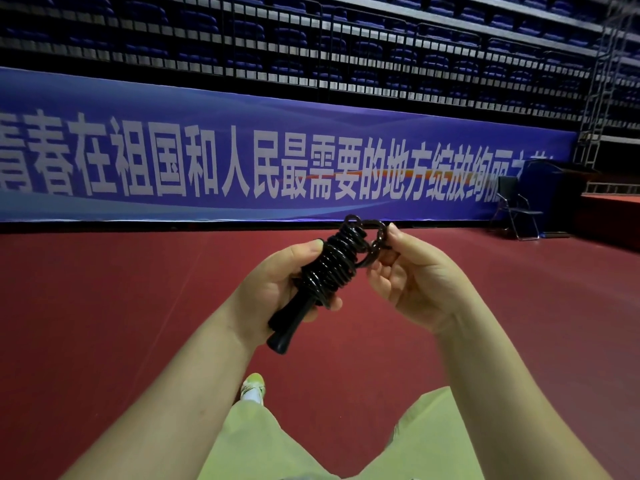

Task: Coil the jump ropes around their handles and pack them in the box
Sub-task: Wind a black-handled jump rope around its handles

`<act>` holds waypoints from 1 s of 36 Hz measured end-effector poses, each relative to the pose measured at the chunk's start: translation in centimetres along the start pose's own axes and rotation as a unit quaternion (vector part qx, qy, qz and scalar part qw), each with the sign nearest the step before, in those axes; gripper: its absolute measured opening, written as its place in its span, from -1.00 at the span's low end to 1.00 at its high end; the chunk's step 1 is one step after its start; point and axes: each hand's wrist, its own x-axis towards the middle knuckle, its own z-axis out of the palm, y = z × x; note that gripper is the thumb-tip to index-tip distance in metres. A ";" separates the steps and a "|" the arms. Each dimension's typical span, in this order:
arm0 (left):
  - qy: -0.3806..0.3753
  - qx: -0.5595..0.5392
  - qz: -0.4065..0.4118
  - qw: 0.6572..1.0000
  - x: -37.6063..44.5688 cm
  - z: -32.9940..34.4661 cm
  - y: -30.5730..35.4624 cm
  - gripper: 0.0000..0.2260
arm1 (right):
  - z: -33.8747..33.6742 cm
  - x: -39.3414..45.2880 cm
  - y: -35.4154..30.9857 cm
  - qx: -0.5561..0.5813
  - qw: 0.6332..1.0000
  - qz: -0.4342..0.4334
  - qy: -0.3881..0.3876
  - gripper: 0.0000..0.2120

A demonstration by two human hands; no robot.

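Presently, the left hand [277,289] grips a black plastic jump rope [332,268] by its two handles [287,327], which lie together and point down toward the person, flared ends lowest. The fingers are curled round the handles and the thumb lies along the wound section. The glossy black cord is coiled in tight turns about the upper part of the handles — the coil runs slantwise up and to the right.

The right hand [415,278] is just beside the top of the coil; its thumb and fingertips pinch the last loose loop of cord [377,237], which arches over the upper end of the bundle. The bundle is held in mid-air between both hands, in front of the body and above the dark red sports floor [104,323].

Below the hands: pale green trousers [259,441] and one light green and white shoe [252,388] on the floor. Behind — a long blue banner with large white characters [242,161] runs along the floor's edge, beneath rows of dark blue stadium seats [311,46]. A black folding chair [516,206] stands at the right end of the banner.
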 end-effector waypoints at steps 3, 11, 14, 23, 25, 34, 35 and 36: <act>-0.005 0.011 -0.014 1.000 0.3 0.1 -0.1 -0.72 | -0.3 0.2 0.0 -0.025 1.000 -0.015 -0.007 -0.88; 0.003 0.142 -0.081 0.987 2.2 1.5 -1.2 -0.48 | -2.1 1.3 0.4 -0.099 0.986 -0.077 0.110 -0.85; 0.032 0.140 -0.098 0.985 3.5 1.5 -2.2 -0.53 | -3.2 2.3 0.5 -0.175 0.967 -0.093 0.161 -0.73; 0.026 0.040 -0.153 0.987 8.1 1.2 -5.3 -0.73 | -7.5 3.8 -2.0 -0.138 0.954 0.004 0.267 -0.69; 0.026 0.029 -0.170 0.985 9.6 2.0 -5.9 -0.72 | -8.6 4.0 -2.5 -0.038 0.943 0.012 0.329 -0.71; 0.038 0.006 -0.205 0.978 17.1 4.1 -11.7 -0.71 | -17.3 2.0 -1.9 -0.058 0.929 0.038 0.362 -0.49; 0.034 -0.002 -0.207 0.978 18.0 4.7 -12.7 -0.72 | -18.6 1.5 -1.8 -0.059 0.925 0.042 0.373 -0.49; 0.032 -0.007 -0.214 0.976 18.9 5.3 -13.8 -0.72 | -19.8 1.1 -1.6 -0.060 0.918 0.045 0.389 -0.49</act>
